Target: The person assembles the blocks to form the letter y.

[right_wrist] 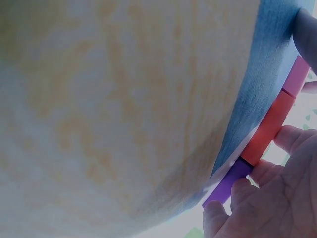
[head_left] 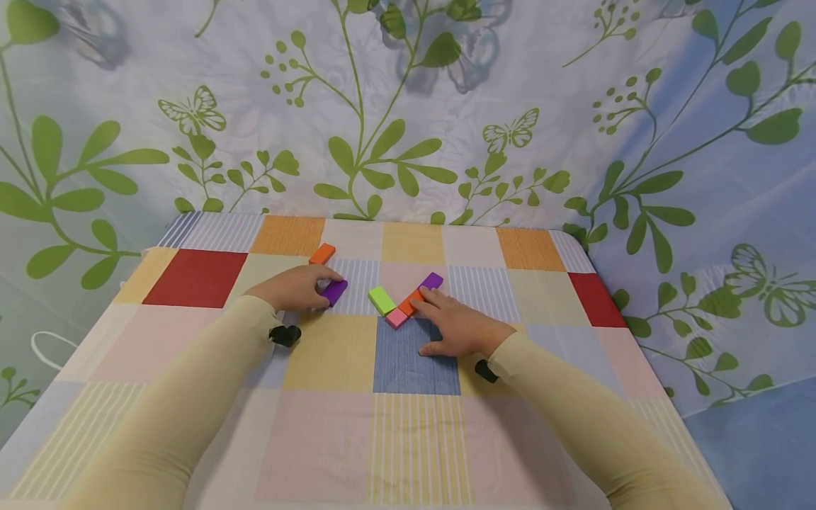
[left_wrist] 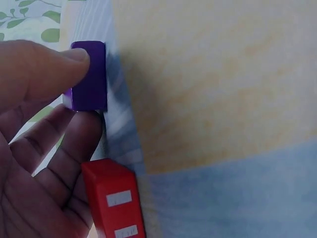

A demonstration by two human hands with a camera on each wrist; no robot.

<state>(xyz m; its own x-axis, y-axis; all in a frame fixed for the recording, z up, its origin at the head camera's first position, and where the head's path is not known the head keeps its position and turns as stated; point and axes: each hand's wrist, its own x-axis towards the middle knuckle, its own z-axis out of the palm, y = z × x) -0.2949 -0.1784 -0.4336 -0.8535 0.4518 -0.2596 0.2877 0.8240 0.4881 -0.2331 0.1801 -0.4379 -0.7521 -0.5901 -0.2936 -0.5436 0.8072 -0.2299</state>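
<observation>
Purple and oblong, the held block [head_left: 335, 293] is pinched between the thumb and fingers of the left hand [head_left: 296, 287], left of centre at the cloth-covered desk [head_left: 306, 453]; we see its long axis slant from near left to far right. Beyond that hand we find the far orange block [head_left: 322, 253], lying at a similar slant. Near the middle, three blocks lie end to end in one straight row, its line also running near left to far right: first the pink block [head_left: 396, 319], next the middle orange block [head_left: 411, 304], then the second purple block [head_left: 432, 281]. The green block [head_left: 382, 300] slants the other way, its near end by the pink one; we cannot tell whether they touch. We see the right hand [head_left: 462, 327] with loosely extended fingers, grasping nothing, fingertips against the row. We count six blocks: two purple, two orange, one pink, one green.
</observation>
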